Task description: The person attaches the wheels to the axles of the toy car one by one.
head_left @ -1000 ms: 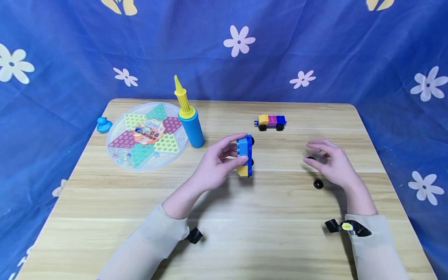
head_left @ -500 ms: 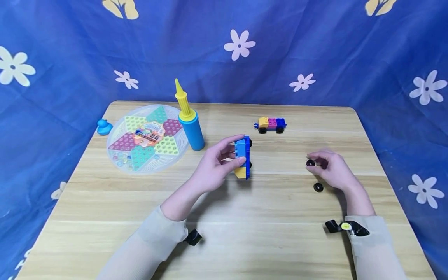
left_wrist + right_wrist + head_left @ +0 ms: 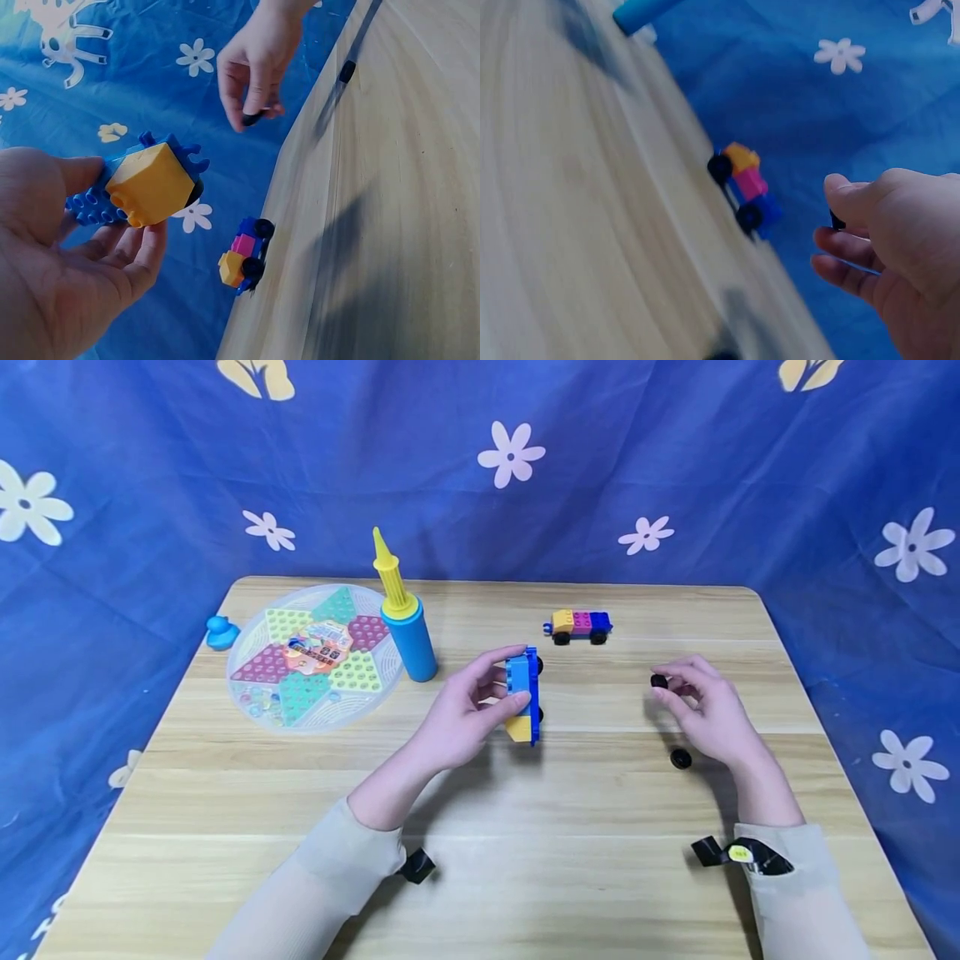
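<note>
My left hand (image 3: 461, 714) grips a toy car (image 3: 519, 693) of blue and yellow blocks, tipped on its side above the table. Two black wheels show on its blue base, on the right side. In the left wrist view, the yellow sloped block (image 3: 154, 184) and a blue hook at the car's end face the camera. My right hand (image 3: 708, 710) pinches a small black wheel (image 3: 658, 682) between thumb and fingertips, raised over the table; in the right wrist view the fingers mostly hide it. Another black wheel (image 3: 681, 758) lies on the table below that hand.
A second toy car (image 3: 579, 625), yellow, pink and blue, stands near the back edge. On the left are a round Chinese checkers board (image 3: 247, 610), a blue and yellow hand pump (image 3: 412, 643) standing upright, and a blue rubber duck (image 3: 222, 633). A blue flowered cloth hangs behind the table.
My right hand has closed its fingers on one wheel and lifted it off the table. The left hand holds the toy car in nearly the same place.
</note>
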{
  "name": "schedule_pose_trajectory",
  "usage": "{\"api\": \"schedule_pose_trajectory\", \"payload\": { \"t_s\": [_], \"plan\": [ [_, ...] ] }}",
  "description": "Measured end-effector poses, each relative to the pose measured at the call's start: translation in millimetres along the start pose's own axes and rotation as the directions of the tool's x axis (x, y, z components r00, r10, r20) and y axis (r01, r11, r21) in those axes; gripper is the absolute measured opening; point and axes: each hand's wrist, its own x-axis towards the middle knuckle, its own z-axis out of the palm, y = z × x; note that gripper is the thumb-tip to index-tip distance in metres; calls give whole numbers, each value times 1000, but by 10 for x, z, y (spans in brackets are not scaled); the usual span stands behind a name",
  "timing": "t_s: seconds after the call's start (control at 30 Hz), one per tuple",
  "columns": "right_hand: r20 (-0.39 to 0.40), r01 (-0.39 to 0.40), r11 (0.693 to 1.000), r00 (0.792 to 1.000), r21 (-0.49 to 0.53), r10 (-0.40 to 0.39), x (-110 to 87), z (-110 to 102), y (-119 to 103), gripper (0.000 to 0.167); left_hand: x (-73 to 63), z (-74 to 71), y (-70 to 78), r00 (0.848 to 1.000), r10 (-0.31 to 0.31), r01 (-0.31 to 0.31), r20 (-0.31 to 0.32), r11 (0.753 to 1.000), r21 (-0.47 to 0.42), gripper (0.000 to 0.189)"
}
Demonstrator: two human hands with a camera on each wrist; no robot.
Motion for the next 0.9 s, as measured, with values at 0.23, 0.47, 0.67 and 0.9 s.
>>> {"api": "schedule_pose_trajectory", "payload": {
  "t_s": [0.23, 0.47, 0.67, 0.9],
  "plan": [
    [-26, 122, 983, 993, 134, -119, 40, 51, -343, 38, 15, 24, 36, 999, -35, 36, 12, 999, -14, 54],
    [-24, 207, 954, 978, 218, -207, 64, 133, -661, 41, 3, 51, 92, 994, -97, 101, 46, 990, -96, 54],
    [-49, 281, 915, 959, 290, -279, 63, 216, -937, 46, 7, 88, 108, 992, -109, 117, 68, 985, -129, 54],
    [-38, 332, 890, 941, 312, -338, 47, 310, -1168, 47, -1, 106, 128, 990, -114, 127, 84, 976, -177, 65]
  ]
}}
